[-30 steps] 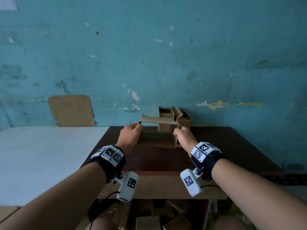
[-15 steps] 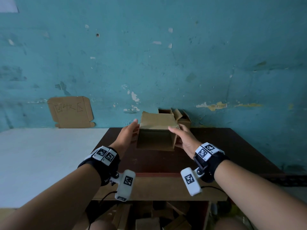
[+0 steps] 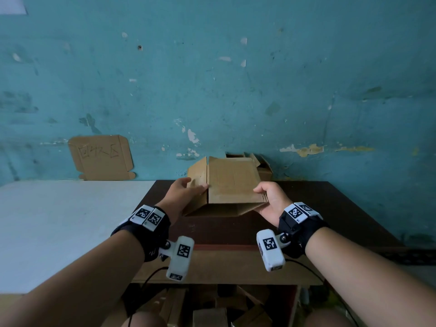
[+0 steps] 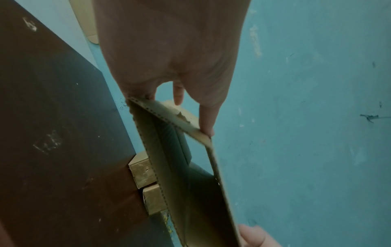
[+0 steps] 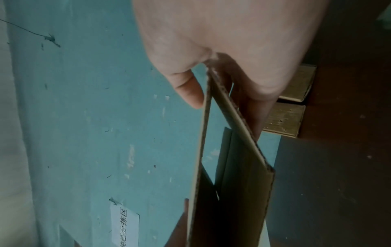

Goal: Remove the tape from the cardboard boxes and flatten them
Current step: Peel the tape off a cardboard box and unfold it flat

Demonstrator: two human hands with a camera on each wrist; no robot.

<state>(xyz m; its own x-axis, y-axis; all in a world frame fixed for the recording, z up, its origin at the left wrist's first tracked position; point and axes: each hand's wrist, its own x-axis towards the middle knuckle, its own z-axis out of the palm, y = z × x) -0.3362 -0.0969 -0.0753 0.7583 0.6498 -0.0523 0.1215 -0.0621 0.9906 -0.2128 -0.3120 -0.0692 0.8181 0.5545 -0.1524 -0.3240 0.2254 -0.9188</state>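
A brown cardboard box [image 3: 231, 182], open at both ends and partly collapsed into a slanted tube, hangs above the dark table, held between both hands. My left hand [image 3: 198, 188] grips its left side panel, thumb on top. My right hand [image 3: 260, 197] pinches the right fold, thumb above and fingers below. In the left wrist view the left hand [image 4: 190, 108] holds the corrugated edge of the box [image 4: 190, 183]. From the right wrist, the right hand [image 5: 222, 93] clamps two layers of the box [image 5: 232, 183]. I see no tape on it.
Two more open boxes [image 3: 264, 167] stand at the back of the brown table [image 3: 330, 220] against the teal wall. A white table [image 3: 59, 220] adjoins on the left, where a flattened cardboard sheet [image 3: 101, 156] leans on the wall. Cardboard pieces [image 3: 207, 312] lie beneath the table.
The box has come up off the table and nearer to me, its top face tilted up. Both hands shifted from the top flaps to its sides, and it is squashed flatter.
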